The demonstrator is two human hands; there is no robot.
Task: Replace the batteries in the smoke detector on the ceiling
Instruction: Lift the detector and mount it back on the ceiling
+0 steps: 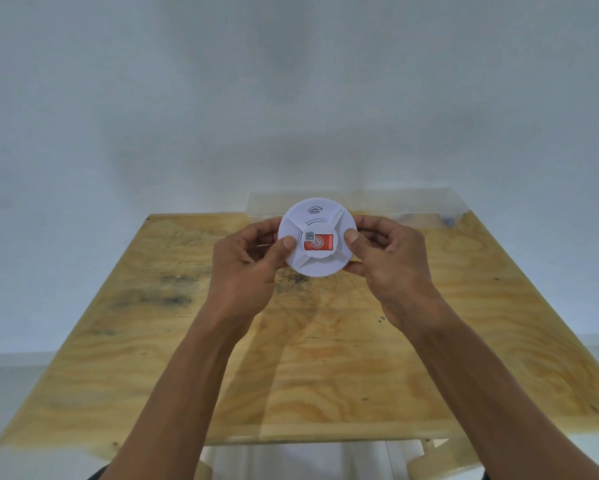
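Grip: my left hand (248,258) and right hand (391,252) pinch opposite rims of the smoke detector (317,237), held flat-faced toward me above the worktop (326,358), both equally near.

There is one view only, from a wide-angle camera worn on the person's head. It faces forward and slightly down across a plywood table (326,358), whose near edge runs along the bottom of the frame and whose far edge meets a pale wall (291,81). It sits close: both forearms reach in from the bottom corners. Straight lines bow near the borders.
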